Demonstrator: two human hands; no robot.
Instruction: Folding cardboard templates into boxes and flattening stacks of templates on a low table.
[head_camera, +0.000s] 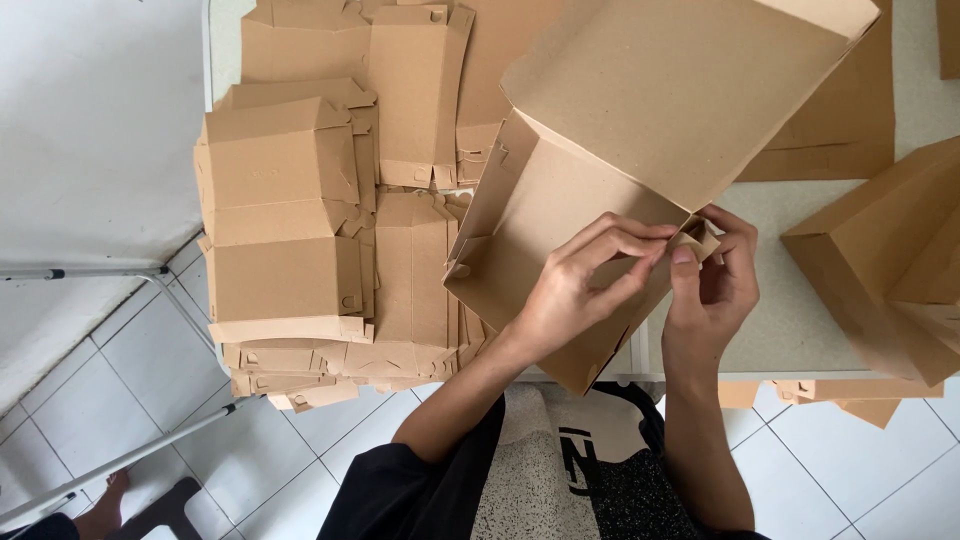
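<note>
I hold a half-folded brown cardboard box (560, 190) above the table's front edge, its lid flap raised toward the back. My left hand (580, 285) grips the box's near side wall, fingers curled over the rim. My right hand (715, 280) pinches a small corner tab (697, 238) of the same box between thumb and fingers. The two hands almost touch at that corner.
A tall uneven stack of flat cardboard box blanks (300, 230) fills the table's left part. Another folded box (890, 260) lies at the right. More flat blanks (840, 130) lie at the back right. White tiled floor (300, 450) and metal table legs (110, 272) show below.
</note>
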